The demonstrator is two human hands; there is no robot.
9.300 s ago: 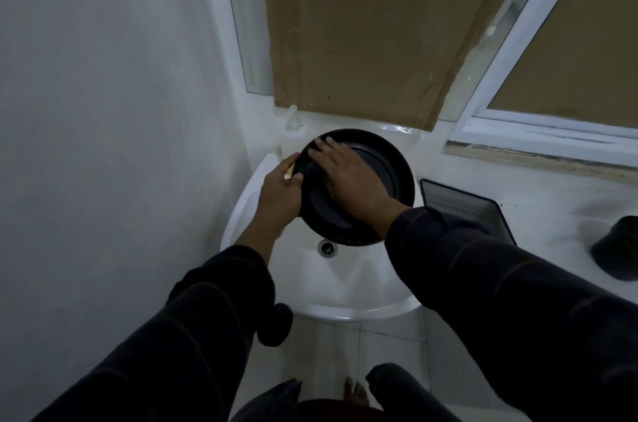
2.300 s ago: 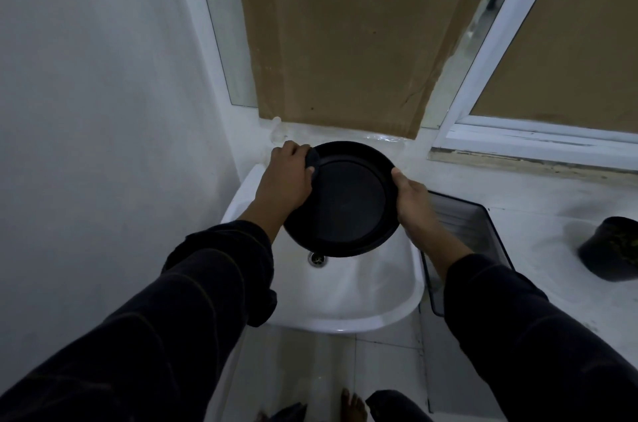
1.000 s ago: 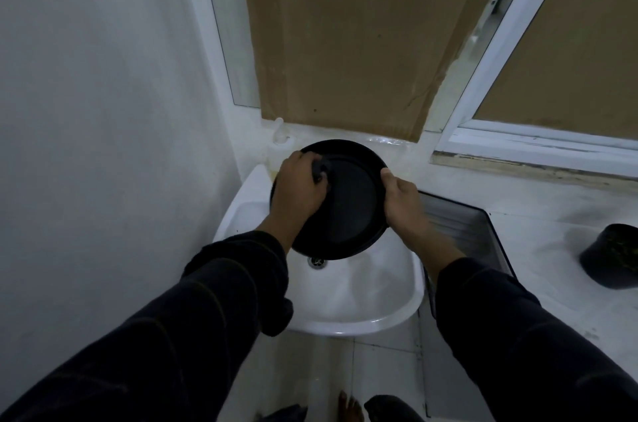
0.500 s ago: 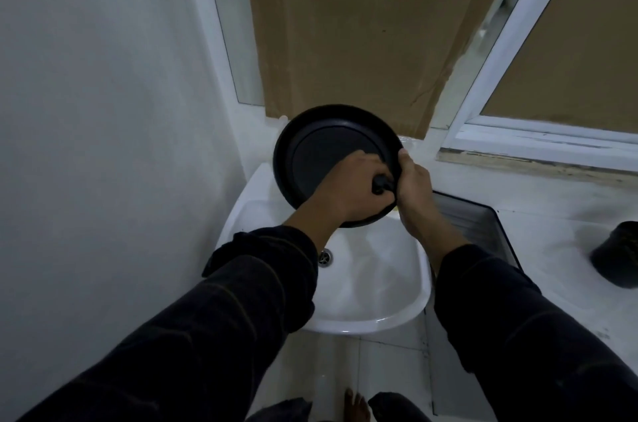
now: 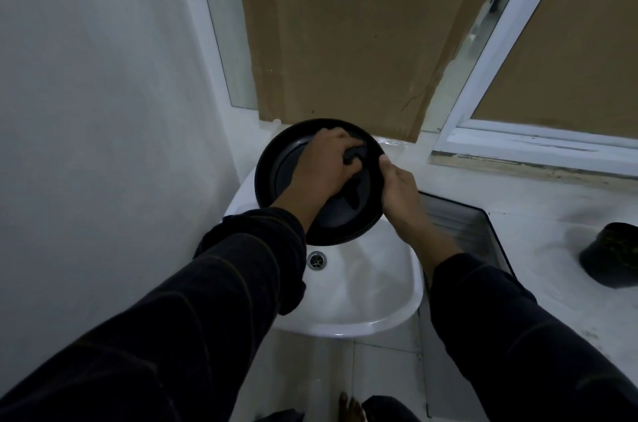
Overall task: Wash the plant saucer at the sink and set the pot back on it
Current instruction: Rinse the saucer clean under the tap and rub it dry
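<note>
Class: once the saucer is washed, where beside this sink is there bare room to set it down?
Bare counter lies between the metal tray and the pot, below the window frame. Crowded: both hands hold the saucer over the sink.

**Counter, sink and floor**

A white counter (image 5: 518, 200) runs along the window side, smudged and speckled with dirt. A black pot (image 5: 609, 257) sits on it at the far right. A dark rectangular tray (image 5: 466, 224) lies at its left end, just beside the white sink (image 5: 362, 300), whose drain (image 5: 316, 260) shows in the basin. Below, pale floor tiles (image 5: 310, 380) carry a bare foot (image 5: 350, 409).
</note>
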